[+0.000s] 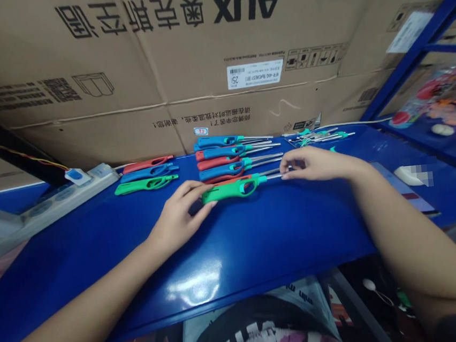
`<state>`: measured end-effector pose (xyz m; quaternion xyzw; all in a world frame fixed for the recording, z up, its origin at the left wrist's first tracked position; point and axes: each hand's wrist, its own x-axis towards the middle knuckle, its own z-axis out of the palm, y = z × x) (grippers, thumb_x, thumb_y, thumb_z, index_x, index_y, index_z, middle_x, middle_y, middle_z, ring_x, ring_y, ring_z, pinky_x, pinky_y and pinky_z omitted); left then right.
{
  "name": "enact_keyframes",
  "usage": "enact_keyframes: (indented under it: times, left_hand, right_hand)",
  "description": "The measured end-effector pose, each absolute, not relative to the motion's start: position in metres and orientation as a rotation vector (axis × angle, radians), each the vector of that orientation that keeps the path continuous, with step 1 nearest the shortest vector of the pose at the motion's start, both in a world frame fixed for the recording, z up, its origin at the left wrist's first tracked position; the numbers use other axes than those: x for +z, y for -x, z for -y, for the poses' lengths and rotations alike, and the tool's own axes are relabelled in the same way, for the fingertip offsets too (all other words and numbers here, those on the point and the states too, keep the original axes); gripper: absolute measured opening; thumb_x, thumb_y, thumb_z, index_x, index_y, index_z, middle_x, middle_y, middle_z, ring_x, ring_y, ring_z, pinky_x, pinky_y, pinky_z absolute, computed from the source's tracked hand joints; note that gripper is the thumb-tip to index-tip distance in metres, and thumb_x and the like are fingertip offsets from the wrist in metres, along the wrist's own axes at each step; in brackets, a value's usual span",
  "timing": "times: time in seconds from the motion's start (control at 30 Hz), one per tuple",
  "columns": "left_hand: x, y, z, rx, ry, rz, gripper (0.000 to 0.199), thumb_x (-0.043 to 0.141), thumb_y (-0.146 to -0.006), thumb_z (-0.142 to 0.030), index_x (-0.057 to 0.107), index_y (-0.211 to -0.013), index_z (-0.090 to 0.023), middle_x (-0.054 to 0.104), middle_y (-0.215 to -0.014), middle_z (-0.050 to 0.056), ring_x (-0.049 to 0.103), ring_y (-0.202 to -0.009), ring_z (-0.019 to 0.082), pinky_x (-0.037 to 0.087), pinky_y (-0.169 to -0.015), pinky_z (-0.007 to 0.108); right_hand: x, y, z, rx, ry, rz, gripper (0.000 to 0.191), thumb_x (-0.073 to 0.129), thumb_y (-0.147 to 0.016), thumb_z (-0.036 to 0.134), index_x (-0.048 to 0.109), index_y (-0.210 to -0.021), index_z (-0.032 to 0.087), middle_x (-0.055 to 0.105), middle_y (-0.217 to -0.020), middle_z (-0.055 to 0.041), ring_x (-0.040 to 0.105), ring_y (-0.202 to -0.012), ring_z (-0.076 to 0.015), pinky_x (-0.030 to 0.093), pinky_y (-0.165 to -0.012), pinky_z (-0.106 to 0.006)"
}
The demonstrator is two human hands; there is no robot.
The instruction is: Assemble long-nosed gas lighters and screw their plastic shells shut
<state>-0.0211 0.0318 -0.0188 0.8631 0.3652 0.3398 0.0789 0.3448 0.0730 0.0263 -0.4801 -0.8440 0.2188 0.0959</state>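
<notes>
While green-handled, a lighter [230, 190] with teal collar [262, 179] and silver tube [273, 176].

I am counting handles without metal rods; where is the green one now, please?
In the head view, the green handle lies left of centre on the blue table, just in front of a blue handle and right of the power strip.
</notes>
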Motion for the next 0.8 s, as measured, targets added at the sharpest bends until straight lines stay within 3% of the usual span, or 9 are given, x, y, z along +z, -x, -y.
enact_keyframes:
  times: [0.2,0.6,0.73,0.8]
  left_hand:
    - [-0.027,0.023,-0.051,1.094,-2.455,-1.164,0.028,0.064,-0.094,-0.032,0.068,-0.117,-0.016,0.067,-0.107,0.008,0.063,-0.083,0.016,0.056,-0.080,0.031]
    - [-0.029,0.024,-0.051,1.099,-2.418,-1.248,0.026,0.062,-0.093,-0.031,0.068,-0.114,-0.016,0.067,-0.106,0.008,0.064,-0.085,0.016,0.056,-0.079,0.031]
    - [-0.013,0.028,-0.048,1.122,-2.457,-1.327,0.029,0.064,-0.091,-0.033,0.067,-0.116,-0.018,0.067,-0.108,0.006,0.064,-0.086,0.017,0.054,-0.078,0.030]
    - [0.002,0.040,-0.052,1.159,-2.517,-1.391,0.030,0.062,-0.092,-0.034,0.066,-0.117,-0.019,0.068,-0.109,0.007,0.065,-0.092,0.019,0.054,-0.085,0.033]
  right_hand:
    - [0.007,-0.339,-0.089,0.337,1.222,2.390,0.029,0.063,-0.087,0.044,0.071,-0.087,0.016,0.066,-0.079,-0.0053,0.048,-0.065,-0.0155,0.039,-0.064,-0.029]
    - [-0.008,-0.338,-0.096,0.270,1.167,2.428,0.022,0.062,-0.090,0.038,0.071,-0.094,0.017,0.069,-0.089,-0.0067,0.052,-0.066,-0.0152,0.043,-0.065,-0.030]
    - [-0.005,-0.339,-0.093,0.149,1.127,2.371,0.020,0.063,-0.089,0.033,0.069,-0.101,0.018,0.066,-0.096,-0.0069,0.050,-0.063,-0.0134,0.044,-0.065,-0.030]
    - [-0.001,-0.335,-0.089,0.036,1.064,2.318,0.016,0.061,-0.090,0.028,0.069,-0.100,0.018,0.064,-0.097,-0.0068,0.050,-0.062,-0.0126,0.043,-0.063,-0.030]
